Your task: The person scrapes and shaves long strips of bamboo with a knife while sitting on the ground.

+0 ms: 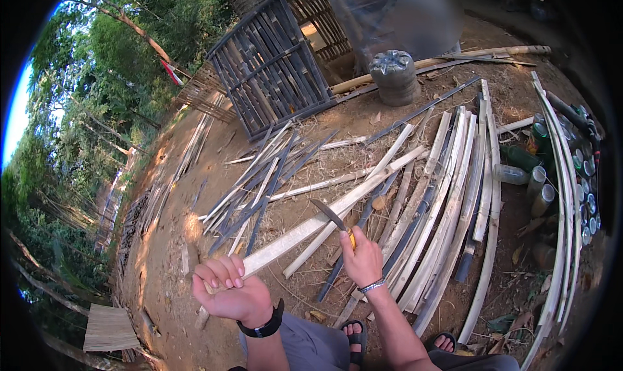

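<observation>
My left hand [233,288], with a dark band at the wrist, is wrapped round the near end of a pale bamboo strip [305,229]. The strip slants away up to the right, over other strips on the ground. In my right hand [361,259] is a knife [329,213] with a yellowish handle and a dark blade. The blade lies across the strip near its middle and seems to touch its edge. Below the hands are my knees in grey cloth and my sandalled feet [354,337].
Many split bamboo strips [448,196] lie in a pile to the right, with a looser heap [259,183] ahead. Jars and bottles [542,176] stand at the far right. A slatted bamboo panel [272,66] leans behind, near a large plastic container [394,79]. Trees line the left.
</observation>
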### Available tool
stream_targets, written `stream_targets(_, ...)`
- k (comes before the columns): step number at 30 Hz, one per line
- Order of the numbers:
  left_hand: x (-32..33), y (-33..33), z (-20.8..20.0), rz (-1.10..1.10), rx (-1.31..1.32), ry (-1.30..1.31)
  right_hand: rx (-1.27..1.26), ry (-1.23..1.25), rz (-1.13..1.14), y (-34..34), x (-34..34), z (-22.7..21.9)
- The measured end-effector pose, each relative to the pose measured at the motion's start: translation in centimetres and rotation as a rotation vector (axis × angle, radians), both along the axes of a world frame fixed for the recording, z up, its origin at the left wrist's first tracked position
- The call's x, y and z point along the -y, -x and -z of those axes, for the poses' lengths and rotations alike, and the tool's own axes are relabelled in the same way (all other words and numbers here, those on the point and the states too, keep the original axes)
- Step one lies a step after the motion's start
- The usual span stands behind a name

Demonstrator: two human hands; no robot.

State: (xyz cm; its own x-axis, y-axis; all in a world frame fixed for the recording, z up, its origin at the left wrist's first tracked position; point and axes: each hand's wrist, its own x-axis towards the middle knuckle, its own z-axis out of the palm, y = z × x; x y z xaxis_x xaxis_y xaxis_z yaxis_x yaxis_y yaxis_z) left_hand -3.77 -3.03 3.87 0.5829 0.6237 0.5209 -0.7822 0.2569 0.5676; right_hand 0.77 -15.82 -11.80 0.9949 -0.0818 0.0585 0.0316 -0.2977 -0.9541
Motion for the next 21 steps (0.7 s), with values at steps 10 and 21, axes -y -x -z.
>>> stream_targets(10,0.3,0.4,-0.1,0.017,0.008,-0.018,-0.040,0.046,0.040,-1.3,1.1,1.2)
stream_targets(21,0.5,0.7,-0.3,0.001,-0.001,-0.026,-0.068,-0.004,0.073,-3.1,2.6,3.0)
